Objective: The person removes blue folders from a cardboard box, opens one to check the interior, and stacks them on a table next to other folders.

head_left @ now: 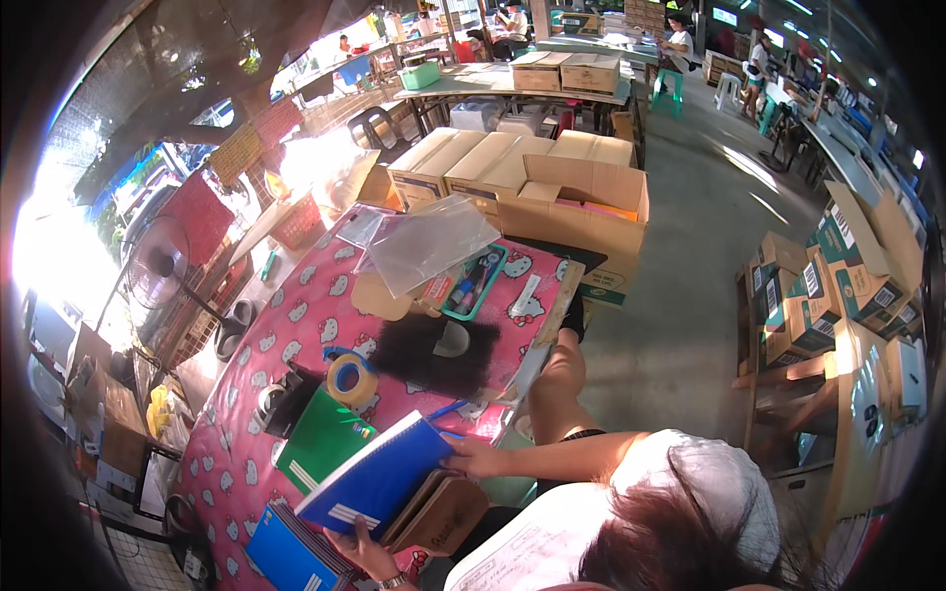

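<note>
Both hands hold a blue notebook (379,473) with white stripes at one corner, tilted above the near part of the table. My left hand (365,552), with a band on its wrist, is closed on the notebook's lower corner. Farther up, my right hand (475,458) grips its right edge. Partly under the held notebook lies a green notebook (325,440). A stack of blue notebooks (296,554) sits left of my left hand. Brown board-like pieces (443,512) stand between the held notebook and my body; their lower part is hidden.
The pink patterned table cover (232,443) carries a tape roll (350,380), a black tape dispenser (286,396), a black mat (439,360), a teal tray of tools (475,283) and clear plastic sheets (429,241). Cardboard boxes (581,212) stand beyond. A fan (160,261) is at left.
</note>
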The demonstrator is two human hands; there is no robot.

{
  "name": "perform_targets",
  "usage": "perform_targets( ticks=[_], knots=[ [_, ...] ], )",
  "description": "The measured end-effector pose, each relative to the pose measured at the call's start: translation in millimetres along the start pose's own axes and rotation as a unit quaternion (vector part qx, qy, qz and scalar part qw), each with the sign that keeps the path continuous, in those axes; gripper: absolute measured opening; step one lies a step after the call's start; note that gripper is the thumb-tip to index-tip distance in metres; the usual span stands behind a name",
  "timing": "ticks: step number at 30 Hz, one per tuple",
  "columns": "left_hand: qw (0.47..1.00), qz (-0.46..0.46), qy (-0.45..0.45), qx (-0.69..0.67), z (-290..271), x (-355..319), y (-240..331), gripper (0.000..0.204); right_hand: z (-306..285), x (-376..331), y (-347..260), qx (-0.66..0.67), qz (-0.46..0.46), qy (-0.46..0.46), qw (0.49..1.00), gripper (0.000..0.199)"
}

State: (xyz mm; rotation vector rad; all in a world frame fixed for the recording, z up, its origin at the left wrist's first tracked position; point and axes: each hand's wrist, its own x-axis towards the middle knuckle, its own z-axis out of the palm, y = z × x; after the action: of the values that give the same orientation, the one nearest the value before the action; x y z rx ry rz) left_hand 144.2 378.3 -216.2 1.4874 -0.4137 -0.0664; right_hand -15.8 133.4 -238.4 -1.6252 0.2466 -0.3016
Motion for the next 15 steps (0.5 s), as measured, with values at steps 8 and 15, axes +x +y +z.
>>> perform_targets(
  ticks=[8, 15],
  knots=[
    [0.989, -0.129, 0.073, 0.022, 6, -41, 21, 0.070, -5, 22, 51, -0.120, -0.086, -0.133, 0.980, 0.051],
    [0.986, -0.117, 0.063, 0.099, 37, -40, 30, 0.063, 5, -7, 59, -0.047, -0.093, -0.113, 0.988, 0.060]
  ],
)
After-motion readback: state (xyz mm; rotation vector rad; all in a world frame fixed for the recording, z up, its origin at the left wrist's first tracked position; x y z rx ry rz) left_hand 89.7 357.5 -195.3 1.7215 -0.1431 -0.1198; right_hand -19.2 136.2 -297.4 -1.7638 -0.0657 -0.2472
